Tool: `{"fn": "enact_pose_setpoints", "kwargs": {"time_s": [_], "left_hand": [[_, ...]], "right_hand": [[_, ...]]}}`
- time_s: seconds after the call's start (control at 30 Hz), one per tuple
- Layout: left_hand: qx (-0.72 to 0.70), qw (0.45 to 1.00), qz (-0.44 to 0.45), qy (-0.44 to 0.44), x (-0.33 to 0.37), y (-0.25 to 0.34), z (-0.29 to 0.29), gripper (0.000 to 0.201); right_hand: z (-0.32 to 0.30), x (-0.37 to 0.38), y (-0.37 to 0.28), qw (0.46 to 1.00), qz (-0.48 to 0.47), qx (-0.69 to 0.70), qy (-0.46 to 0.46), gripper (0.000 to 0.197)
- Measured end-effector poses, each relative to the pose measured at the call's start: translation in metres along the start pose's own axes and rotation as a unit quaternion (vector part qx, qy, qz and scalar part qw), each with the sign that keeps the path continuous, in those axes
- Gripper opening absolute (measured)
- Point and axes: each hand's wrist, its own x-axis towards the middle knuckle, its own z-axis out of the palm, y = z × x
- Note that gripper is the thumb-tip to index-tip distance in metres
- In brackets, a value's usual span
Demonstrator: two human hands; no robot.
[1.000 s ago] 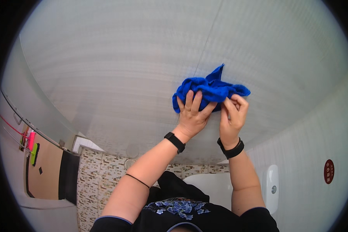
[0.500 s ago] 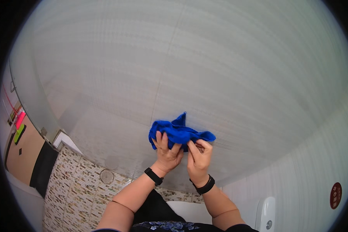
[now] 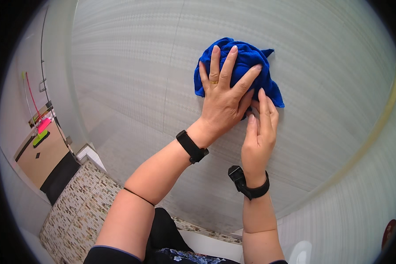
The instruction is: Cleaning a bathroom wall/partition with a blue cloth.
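Observation:
A blue cloth [image 3: 240, 61], bunched and creased, lies against the grey tiled wall [image 3: 127, 66]. My left hand [image 3: 224, 94] presses flat on it with the fingers spread; a ring shows on one finger. Just below and to the right, my right hand [image 3: 260, 132] has its fingers stretched upward and parted. Its fingertips reach the cloth's lower edge; whether they touch it I cannot tell. Each wrist wears a black band. One corner of the cloth sticks out at the upper right, another hangs at the lower right.
Mosaic floor tiles [image 3: 81, 193] lie at the lower left. Beyond a doorway stand a green broom [image 3: 41, 140] and a pink dustpan [image 3: 44, 125]. A white glossy fixture [image 3: 301, 253] is at the lower right, near a wall with a dark red oval sign [image 3: 389, 233].
Both hands and the cloth have moved up the wall and slightly right. My left hand now lies spread over the cloth. My right hand has loosened from its pinch at the cloth's edge.

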Motion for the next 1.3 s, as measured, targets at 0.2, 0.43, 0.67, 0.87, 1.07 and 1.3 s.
{"fn": "enact_pose_setpoints", "kwargs": {"time_s": [0.2,0.43,0.67,0.87,1.07,1.3], "left_hand": [[0.017,1.000,-0.003,0.010,-0.048,-0.005,0.002,0.039],[0.018,0.998,-0.041,-0.038,-0.147,-0.002,-0.010,0.041],[-0.057,0.986,-0.109,-0.113,-0.187,0.018,-0.017,0.041],[-0.030,0.994,-0.023,-0.100,-0.122,0.023,-0.002,0.045],[-0.048,0.995,0.015,-0.085,-0.019,0.051,0.020,0.053],[-0.017,0.998,0.037,-0.044,-0.053,0.065,0.035,0.042]], "right_hand": [[0.004,-0.034,0.011,0.999,-0.011,-0.042,-0.020,0.043],[0.014,-0.112,0.024,0.997,0.061,-0.040,-0.038,0.038],[0.006,-0.138,0.029,0.991,0.121,-0.039,-0.033,0.031],[-0.011,-0.100,0.025,0.994,0.094,-0.054,0.012,0.033],[-0.035,-0.028,0.019,0.991,0.025,-0.084,0.097,0.039],[-0.045,-0.051,0.030,0.989,0.056,-0.072,0.113,0.037]]}}
